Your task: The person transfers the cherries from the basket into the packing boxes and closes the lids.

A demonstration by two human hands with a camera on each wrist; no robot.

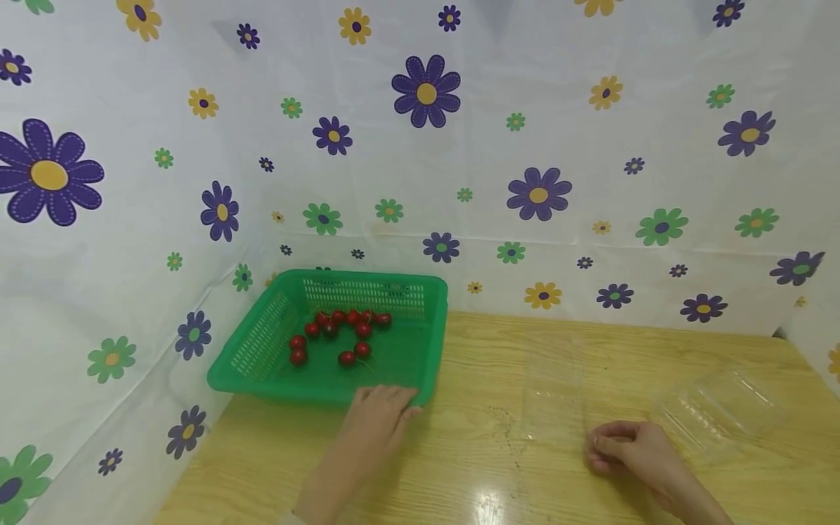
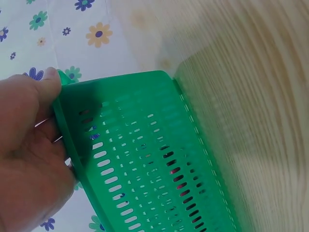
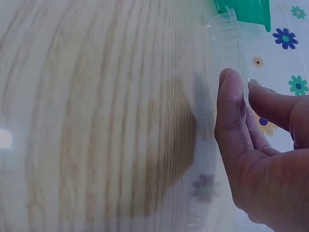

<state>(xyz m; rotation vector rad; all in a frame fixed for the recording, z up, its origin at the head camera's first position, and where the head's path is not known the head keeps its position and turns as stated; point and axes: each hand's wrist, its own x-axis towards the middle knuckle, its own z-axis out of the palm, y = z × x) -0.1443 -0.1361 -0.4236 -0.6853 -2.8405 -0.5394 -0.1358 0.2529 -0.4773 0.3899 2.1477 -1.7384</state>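
My left hand (image 1: 372, 426) grips the near rim of a green plastic basket (image 1: 397, 357) by its right corner. In the left wrist view the thumb lies at the rim of the slotted basket wall (image 2: 125, 145). Several dark red cherries (image 1: 330, 329) lie in the basket, some with stems. My right hand (image 1: 633, 452) is low over the table, fingers loosely bent, beside the near right corner of a clear plastic container (image 1: 554, 394). In the right wrist view a gap shows between thumb and fingers (image 3: 229, 106); whether they touch the container is unclear.
Another clear plastic piece (image 1: 722, 408), perhaps a second container, lies to the right of my right hand. The wood-grain table (image 1: 485, 452) meets a white flower-patterned sheet (image 1: 485, 160) at the back and left.
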